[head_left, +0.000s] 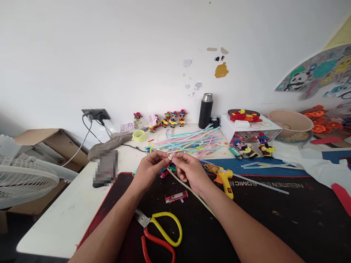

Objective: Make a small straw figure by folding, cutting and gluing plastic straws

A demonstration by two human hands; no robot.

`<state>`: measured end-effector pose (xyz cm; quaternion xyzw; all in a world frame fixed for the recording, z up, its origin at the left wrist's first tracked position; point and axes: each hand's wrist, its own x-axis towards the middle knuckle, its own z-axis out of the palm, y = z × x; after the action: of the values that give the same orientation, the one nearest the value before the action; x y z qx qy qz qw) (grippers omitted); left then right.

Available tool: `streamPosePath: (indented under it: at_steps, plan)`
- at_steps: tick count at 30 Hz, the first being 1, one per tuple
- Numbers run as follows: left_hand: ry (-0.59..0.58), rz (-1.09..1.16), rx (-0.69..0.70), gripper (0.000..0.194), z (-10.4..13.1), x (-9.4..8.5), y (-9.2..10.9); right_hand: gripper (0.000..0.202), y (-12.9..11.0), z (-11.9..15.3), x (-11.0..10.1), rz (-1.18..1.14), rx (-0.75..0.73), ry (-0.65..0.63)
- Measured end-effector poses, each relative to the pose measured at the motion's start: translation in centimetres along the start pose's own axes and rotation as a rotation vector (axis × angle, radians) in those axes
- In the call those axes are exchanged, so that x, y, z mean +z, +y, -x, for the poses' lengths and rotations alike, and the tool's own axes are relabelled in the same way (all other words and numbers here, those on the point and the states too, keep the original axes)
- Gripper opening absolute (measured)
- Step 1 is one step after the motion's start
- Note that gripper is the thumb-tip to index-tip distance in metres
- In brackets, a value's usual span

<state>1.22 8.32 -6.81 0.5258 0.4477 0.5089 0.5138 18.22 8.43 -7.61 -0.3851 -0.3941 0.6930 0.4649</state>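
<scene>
My left hand (pixel 149 167) and my right hand (pixel 192 171) meet above the dark mat, their fingertips pinching a small pale piece (pixel 171 157) between them. Most of that piece is hidden by the fingers. A long cream strip (pixel 192 191) runs from below the fingers down under my right forearm. Beneath the hands lies a pink lighter (pixel 177 197). Scissors with one yellow and one red handle (pixel 166 228) rest nearer to me. To the right of my right hand is a yellow glue gun (pixel 225 180).
Pastel strips (pixel 189 140) are heaped behind the hands. Small figures (pixel 174 119) and a black flask (pixel 206 111) stand by the wall. At right are a white box (pixel 251 128) and a beige bowl (pixel 290 121); at left, a fan (pixel 24 179).
</scene>
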Motion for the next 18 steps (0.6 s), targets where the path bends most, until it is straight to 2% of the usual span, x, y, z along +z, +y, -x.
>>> streamPosePath:
  at_steps: [10, 18]
  plan:
    - [0.031, -0.073, 0.013, 0.025, 0.08, 0.29, 0.16, 0.038, 0.28, 0.07, 0.14, 0.028, -0.012, 0.014]
    - [0.097, -0.301, 0.090, 0.024, 0.16, -0.09, -0.38, 0.045, 0.18, 0.17, 0.33, 0.017, 0.002, -0.004]
